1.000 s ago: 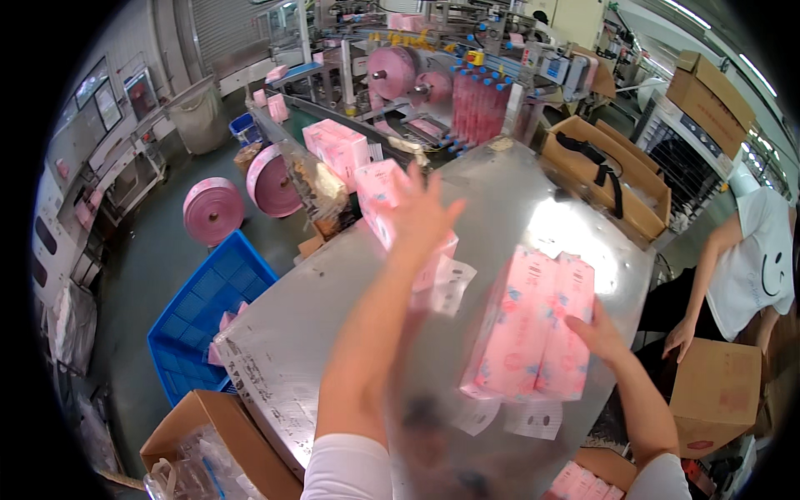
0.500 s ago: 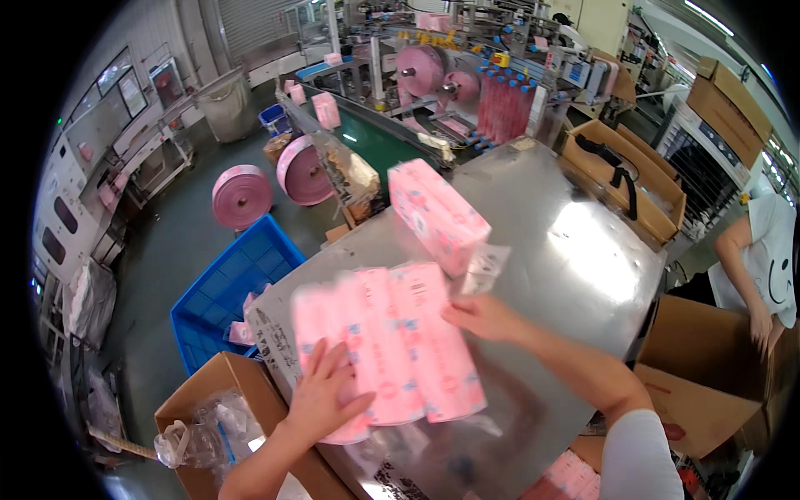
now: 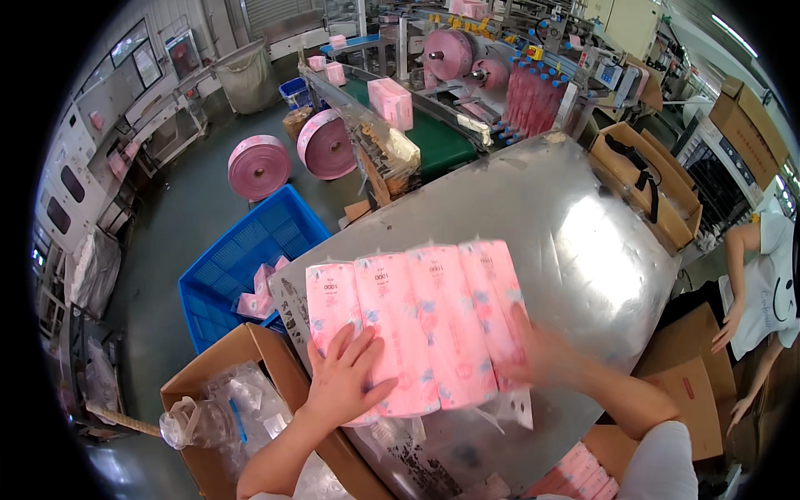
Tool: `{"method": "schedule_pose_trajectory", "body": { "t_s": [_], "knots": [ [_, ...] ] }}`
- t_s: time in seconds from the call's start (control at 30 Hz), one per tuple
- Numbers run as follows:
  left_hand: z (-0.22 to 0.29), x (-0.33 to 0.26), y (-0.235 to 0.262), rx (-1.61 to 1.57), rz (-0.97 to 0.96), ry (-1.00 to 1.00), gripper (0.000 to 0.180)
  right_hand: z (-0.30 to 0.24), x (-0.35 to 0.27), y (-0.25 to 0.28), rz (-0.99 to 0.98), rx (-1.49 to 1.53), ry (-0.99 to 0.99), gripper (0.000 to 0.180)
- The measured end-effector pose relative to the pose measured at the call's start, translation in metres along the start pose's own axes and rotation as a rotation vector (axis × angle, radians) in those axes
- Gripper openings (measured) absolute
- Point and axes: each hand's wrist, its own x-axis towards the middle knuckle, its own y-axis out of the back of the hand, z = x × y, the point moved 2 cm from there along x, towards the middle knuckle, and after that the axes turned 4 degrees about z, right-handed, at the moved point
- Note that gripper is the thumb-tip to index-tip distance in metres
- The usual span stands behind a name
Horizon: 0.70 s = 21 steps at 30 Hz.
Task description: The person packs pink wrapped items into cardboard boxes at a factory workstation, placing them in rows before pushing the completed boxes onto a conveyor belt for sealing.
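Several pink soft tissue packs (image 3: 398, 333) lie side by side in a row on the metal table (image 3: 533, 208). My left hand (image 3: 346, 375) rests on the left packs, fingers spread over their printed wrap. At the row's right side, my right hand (image 3: 542, 354) touches the outermost pack (image 3: 492, 308); motion blurs it and its fingers cannot be made out clearly. Clear plastic film (image 3: 518, 408) shows under the near edge of the packs.
A blue crate (image 3: 196, 292) holding pink packs and a cardboard box (image 3: 187, 379) of clear plastic bags stand left. Beyond the table runs a green conveyor (image 3: 450, 150) with another pack (image 3: 390, 104). At right, a person (image 3: 762, 275) stands by an open carton (image 3: 687, 392).
The pack that stood tilted behind the row now lies in line at its right end, with my right hand against it. Another pack has come nearer along the conveyor. My view has shifted slightly.
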Motion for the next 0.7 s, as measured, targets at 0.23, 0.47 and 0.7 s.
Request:
{"method": "schedule_pose_trajectory", "body": {
  "t_s": [0.23, 0.47, 0.7],
  "knots": [
    [-0.057, 0.007, -0.009, -1.233, 0.159, 0.723, 0.061, 0.035, 0.16, 0.094, 0.504, -0.232, 0.239, 0.056],
    [-0.091, -0.003, -0.025, -1.192, -0.391, 1.072, 0.063, -0.001, 0.308, 0.101, 0.524, -0.432, -0.113, 0.097],
    [-0.103, 0.006, -0.031, -1.211, -0.5, 1.037, 0.062, 0.115, 0.254, 0.057, 0.343, -0.081, -0.304, 0.097]
  ]
}}
